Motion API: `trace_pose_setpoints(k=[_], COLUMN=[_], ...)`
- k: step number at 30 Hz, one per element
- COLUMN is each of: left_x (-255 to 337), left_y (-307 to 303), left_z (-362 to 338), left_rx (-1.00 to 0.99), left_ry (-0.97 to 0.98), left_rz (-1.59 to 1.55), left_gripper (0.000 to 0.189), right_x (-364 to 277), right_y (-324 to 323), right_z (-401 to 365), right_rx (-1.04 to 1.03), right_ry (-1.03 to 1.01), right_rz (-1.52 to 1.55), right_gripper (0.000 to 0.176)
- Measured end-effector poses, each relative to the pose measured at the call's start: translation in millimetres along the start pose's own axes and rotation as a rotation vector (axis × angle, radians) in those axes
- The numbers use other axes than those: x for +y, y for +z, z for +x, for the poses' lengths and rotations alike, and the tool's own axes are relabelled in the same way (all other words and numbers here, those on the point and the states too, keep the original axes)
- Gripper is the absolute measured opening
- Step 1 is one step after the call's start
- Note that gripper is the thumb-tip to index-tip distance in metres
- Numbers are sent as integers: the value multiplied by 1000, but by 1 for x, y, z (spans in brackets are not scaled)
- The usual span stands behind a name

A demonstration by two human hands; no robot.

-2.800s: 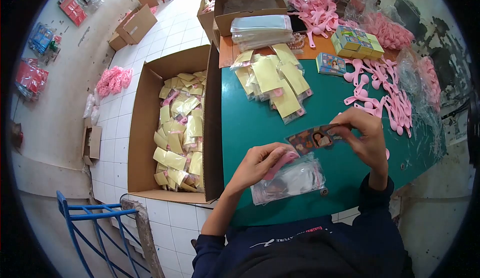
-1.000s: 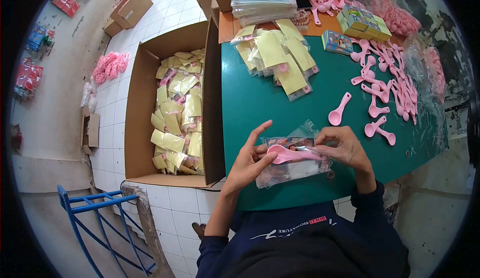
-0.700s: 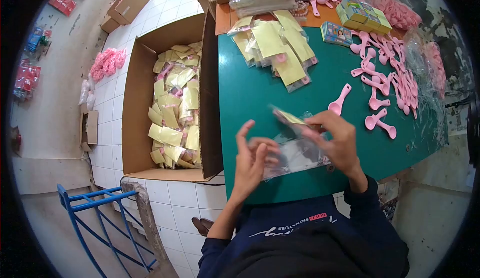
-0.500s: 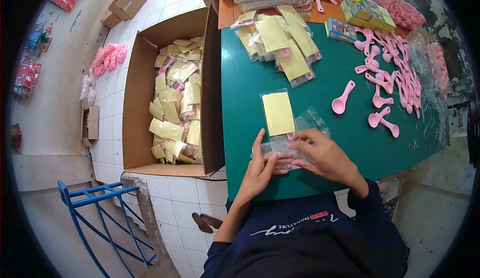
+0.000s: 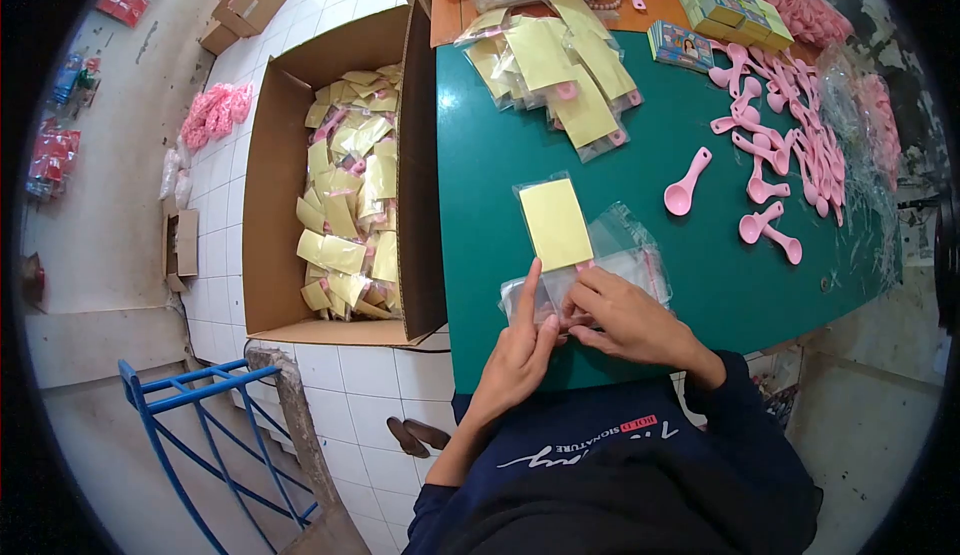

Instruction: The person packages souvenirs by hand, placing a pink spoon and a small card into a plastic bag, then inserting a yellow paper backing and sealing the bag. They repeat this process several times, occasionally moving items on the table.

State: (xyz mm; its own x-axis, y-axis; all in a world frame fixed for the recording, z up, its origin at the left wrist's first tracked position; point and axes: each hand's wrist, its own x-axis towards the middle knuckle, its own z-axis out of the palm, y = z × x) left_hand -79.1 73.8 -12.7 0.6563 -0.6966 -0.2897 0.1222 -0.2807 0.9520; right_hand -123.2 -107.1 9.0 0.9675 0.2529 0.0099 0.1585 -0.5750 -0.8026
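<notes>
Bagging work: both hands meet at a stack of clear bags (image 5: 630, 260) in the lower middle of the frame.
The left hand (image 5: 520, 350) lies with its grip open, forefinger stretched flat along the bags and pinning them to the green desk (image 5: 500, 205). The right hand (image 5: 625, 320) has its grip closed, apparently in a fingertip pinch on the near edge of the top bag. A filled, yellow-backed packet (image 5: 557, 223) lies just above, touching the stack. The step looks like peeling off a fresh bag. The next move calls for opening the bag's mouth and reaching for a pink spoon (image 5: 686, 185), well apart at middle right.
</notes>
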Motion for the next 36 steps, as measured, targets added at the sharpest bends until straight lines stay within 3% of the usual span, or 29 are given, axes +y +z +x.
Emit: trace_pose_setpoints(k=[6, 9, 12, 15, 17, 19, 20, 21, 23, 26, 27, 28, 31, 33, 36], left_x=[-3, 11, 15, -1, 11, 12, 9, 6, 11, 11, 9, 7, 2, -3, 14], left_y=[2, 0, 5, 13, 10, 5, 5, 4, 2, -4, -2, 0, -1, -5, -14], left_z=[7, 12, 15, 22, 23, 24, 25, 25, 24, 22, 21, 20, 21, 17, 7], left_rx=[82, -4, -42, 73, 38, -35, -49, -64, -54, -136, -124, -115, -103, -138, -169], left_ry=[116, 57, -22, -37, -45, -41, -47, -56, -86, -59, -63, -77, -135, -134, -173], left_rz=[72, 77, -144, -209, -359, -439, -411, -379, -299, -191, -279, -362, -561, -553, -588], left_gripper=[61, 61, 61, 57, 54, 47, 43, 40, 30, 30, 30, 29, 29, 29, 28], right_x=[3, -5, -4, 5, 13, 45, 62, 123, 211, 195, 138, 100, 31, 18, 28], right_y=[6, 1, -16, -57, -97, -162, -189, -239, -307, -306, -252, -206, -84, -21, 1], right_z=[-4, -6, -10, -12, -22, -40, -77, -94, -133, -171, -133, -101, -45, -27, -20], right_rx=[29, 21, -112, -349, -409, -347, 95, 348, 984, 320, 703, 779, 324, 316, 388], right_ry=[-61, -129, -58, -189, -206, -323, -85, -7, 435, 1249, 765, 424, 44, 3, -37], right_rz=[-117, -89, 51, 205, 399, 383, 410, 319, -756, -949, -722, -499, -272, -171, -107], right_gripper=[18, 16, 17, 16, 14, 13, 9, 24, 23, 39, 40, 41, 63, 44, 26])
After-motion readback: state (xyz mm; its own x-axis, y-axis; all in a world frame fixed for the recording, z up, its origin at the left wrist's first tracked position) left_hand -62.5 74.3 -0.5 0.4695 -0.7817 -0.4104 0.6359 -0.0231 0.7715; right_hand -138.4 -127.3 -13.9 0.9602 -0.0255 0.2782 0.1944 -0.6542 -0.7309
